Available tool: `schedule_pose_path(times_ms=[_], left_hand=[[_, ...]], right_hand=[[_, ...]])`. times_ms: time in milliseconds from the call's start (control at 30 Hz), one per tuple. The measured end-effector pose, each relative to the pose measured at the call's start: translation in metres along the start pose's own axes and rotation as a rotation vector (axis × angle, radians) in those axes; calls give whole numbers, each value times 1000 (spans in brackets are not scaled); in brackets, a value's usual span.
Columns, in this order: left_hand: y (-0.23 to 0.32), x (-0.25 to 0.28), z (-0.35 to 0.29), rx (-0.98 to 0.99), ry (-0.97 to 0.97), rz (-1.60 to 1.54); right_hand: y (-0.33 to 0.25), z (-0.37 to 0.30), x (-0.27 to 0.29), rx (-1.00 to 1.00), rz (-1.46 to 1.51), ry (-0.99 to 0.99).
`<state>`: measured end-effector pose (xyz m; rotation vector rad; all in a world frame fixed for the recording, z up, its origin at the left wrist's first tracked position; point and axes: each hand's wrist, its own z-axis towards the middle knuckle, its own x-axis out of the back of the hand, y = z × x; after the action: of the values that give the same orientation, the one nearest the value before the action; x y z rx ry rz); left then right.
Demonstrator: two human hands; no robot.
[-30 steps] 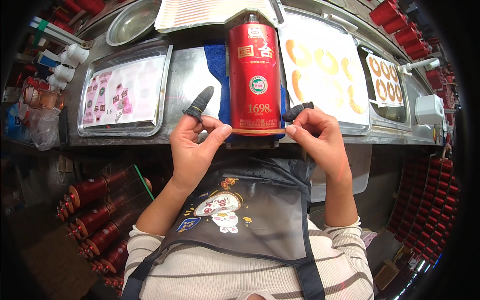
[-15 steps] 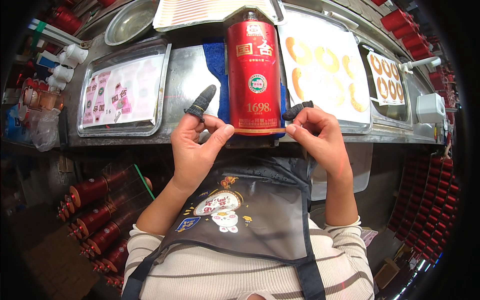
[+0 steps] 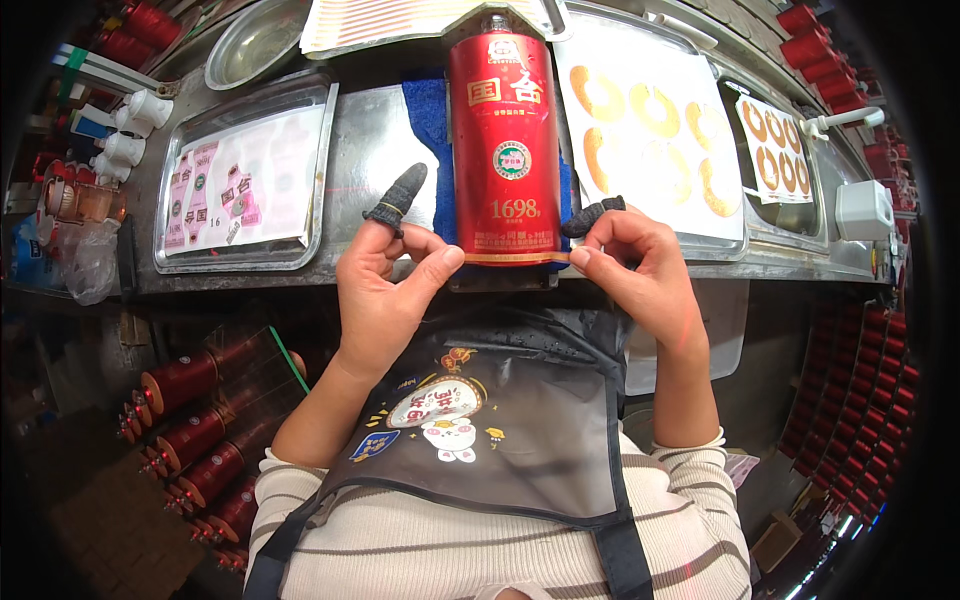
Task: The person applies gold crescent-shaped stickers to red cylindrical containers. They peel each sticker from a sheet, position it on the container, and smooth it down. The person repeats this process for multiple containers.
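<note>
A red bottle [image 3: 505, 125] with gold and white print lies on a blue cloth [image 3: 428, 115], its neck pointing away from me. Across its near end runs a thin gold strip [image 3: 516, 258], flat against the red surface. My left hand [image 3: 385, 290] pinches the strip's left end between thumb and a finger. At the other end, my right hand [image 3: 648, 285] pinches it the same way. Each index finger wears a black finger cot; the left one points up, the right one is bent beside the bottle.
Left of the bottle is a metal tray [image 3: 322, 200] with pink and white decal sheets. A sheet of gold ring-shaped decals [image 3: 655, 115] lies right, beside a smaller decal sheet [image 3: 772, 150]. Behind stand a metal bowl [image 3: 255, 45] and a striped sheet [image 3: 400, 22]. Red bottles [image 3: 185, 380] fill racks below.
Almost nothing differs. The view has shifted very slightly; both hands keep their pinch at the strip's ends, and the bottle stays in place.
</note>
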<state>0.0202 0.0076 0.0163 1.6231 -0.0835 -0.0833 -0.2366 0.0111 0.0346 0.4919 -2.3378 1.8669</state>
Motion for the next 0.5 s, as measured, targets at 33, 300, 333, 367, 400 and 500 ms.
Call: schedule_pose_path(times_ms=[33, 300, 333, 367, 400, 500], left_hand=[[1, 0, 0, 8, 4, -1], [2, 1, 1, -1, -2, 4], [1, 1, 1, 1, -3, 6], [0, 1, 1, 4, -4, 8], [0, 1, 1, 5, -2, 8], [0, 0, 0, 8, 6, 3]], right_hand=[[-1, 0, 0, 4, -4, 2], [-3, -2, 2, 9, -6, 18], [-2, -2, 2, 8, -9, 19], [0, -1, 2, 7, -11, 20], [0, 0, 2, 6, -14, 19], [-3, 1, 0, 16, -32, 31]])
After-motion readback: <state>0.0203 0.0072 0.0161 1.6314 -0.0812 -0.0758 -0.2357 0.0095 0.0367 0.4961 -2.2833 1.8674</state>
